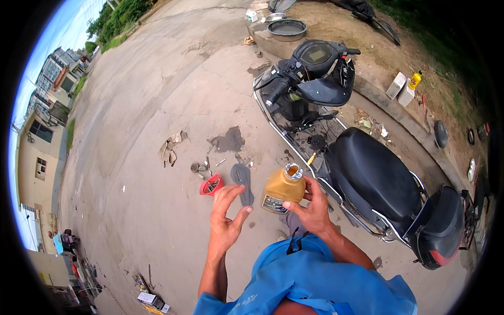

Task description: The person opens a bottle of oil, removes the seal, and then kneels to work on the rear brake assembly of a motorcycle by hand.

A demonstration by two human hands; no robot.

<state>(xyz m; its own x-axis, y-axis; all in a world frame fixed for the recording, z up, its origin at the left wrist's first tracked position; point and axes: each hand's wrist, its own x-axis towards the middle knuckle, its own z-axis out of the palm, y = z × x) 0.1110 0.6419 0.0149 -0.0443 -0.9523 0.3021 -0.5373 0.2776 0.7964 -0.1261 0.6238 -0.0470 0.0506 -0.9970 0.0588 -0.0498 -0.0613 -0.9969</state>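
Observation:
My right hand (313, 208) grips a gold plastic oil bottle (281, 188) by its side, in front of my body. The bottle has a dark label, and its round mouth is uncapped with silvery foil scraps around the rim. To the left of it, my left hand (229, 212) is raised with the fingers apart and nothing in them. On the ground beyond the left hand lie a red bowl (211, 185) of small metal parts and a dark grey looped strap-like piece (241, 181). A black scooter (367, 163) stands close on my right.
Loose tools and small parts (198, 167) and a crumpled cardboard scrap (171, 148) lie ahead on the concrete. A black basin (287, 29) sits at the far kerb. Beyond the scooter, a yellow bottle (415, 80) stands on a pale block (406, 96). Boxes (152, 301) lie at lower left.

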